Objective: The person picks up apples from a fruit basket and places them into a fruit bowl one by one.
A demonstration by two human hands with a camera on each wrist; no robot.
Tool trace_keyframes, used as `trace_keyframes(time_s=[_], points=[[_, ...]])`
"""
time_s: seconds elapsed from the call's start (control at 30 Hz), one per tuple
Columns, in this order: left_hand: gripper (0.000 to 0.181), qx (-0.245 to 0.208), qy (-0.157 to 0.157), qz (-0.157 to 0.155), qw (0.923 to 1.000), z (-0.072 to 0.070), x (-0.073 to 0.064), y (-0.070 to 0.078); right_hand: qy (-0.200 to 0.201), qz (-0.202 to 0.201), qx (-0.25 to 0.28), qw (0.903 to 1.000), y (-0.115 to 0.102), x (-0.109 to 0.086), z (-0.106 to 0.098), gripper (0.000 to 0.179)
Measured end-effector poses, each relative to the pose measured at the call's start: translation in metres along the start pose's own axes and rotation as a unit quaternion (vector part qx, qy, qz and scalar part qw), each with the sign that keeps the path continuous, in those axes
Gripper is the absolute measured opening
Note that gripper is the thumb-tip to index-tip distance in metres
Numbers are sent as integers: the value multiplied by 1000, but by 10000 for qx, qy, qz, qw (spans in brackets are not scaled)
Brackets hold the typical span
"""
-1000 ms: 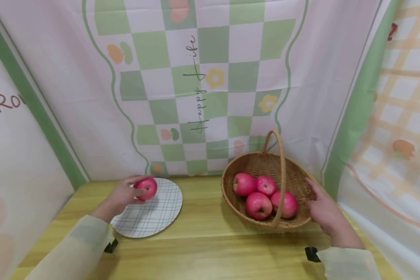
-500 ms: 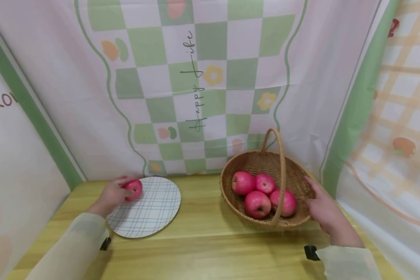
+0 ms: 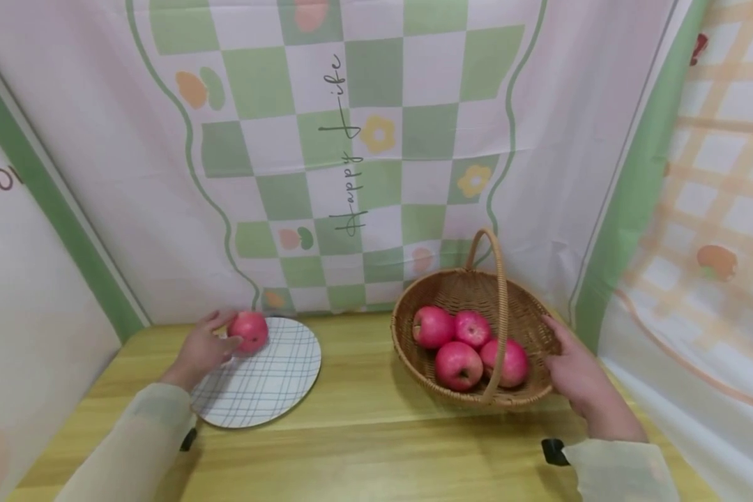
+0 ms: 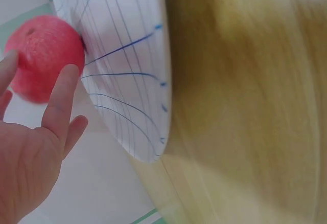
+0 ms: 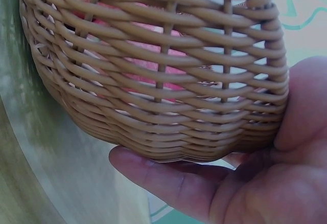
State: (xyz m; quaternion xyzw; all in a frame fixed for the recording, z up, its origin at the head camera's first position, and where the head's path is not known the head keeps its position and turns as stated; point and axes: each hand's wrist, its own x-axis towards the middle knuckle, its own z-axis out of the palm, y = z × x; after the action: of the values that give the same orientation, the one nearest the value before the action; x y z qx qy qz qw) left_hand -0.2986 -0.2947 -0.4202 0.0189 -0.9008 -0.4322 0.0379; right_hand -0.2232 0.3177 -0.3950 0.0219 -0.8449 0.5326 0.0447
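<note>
A red apple (image 3: 249, 332) sits on the back left part of a round white plate (image 3: 282, 376) with blue grid lines. Around the apple's left side is my left hand (image 3: 205, 348), its fingers spread and loose. In the left wrist view the fingertips (image 4: 68, 75) overlap the apple's near side; whether they touch it is unclear. My right hand (image 3: 579, 376) holds the right rim of a wicker basket (image 3: 408, 348). Below that rim, the right wrist view shows the thumb (image 5: 168, 183) against the weave. Several red apples (image 3: 459, 365) lie inside the basket.
The plate and basket stand apart on a wooden table (image 3: 364, 446). A tall arched handle (image 3: 500, 307) crosses over the basket. Behind the table hangs a checked cloth (image 3: 376, 167), and more cloth hangs at both sides.
My left hand first carried the apple leftward over the plate. Its fingers then loosened, and the apple now shows slightly right of them, turned differently. The right hand keeps its place on the basket.
</note>
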Motion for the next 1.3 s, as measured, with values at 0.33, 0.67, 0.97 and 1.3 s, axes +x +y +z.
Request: trace_keyframes(time_s=[0.33,0.67,0.97,1.3], points=[[63,-409,-200,161,9988,3,-5,2,-5,23,-168,9999,-2,0,0,84],[61,-606,-268,87,9978,6,-7,13,-39,98,-203,9997,-2,1,0,83],[60,-688,-389,179,9967,6,-10,23,-69,111,-178,9998,-2,0,-1,83],[65,-516,-383,39,9979,7,-12,33,26,30,-300,9995,0,0,0,83]])
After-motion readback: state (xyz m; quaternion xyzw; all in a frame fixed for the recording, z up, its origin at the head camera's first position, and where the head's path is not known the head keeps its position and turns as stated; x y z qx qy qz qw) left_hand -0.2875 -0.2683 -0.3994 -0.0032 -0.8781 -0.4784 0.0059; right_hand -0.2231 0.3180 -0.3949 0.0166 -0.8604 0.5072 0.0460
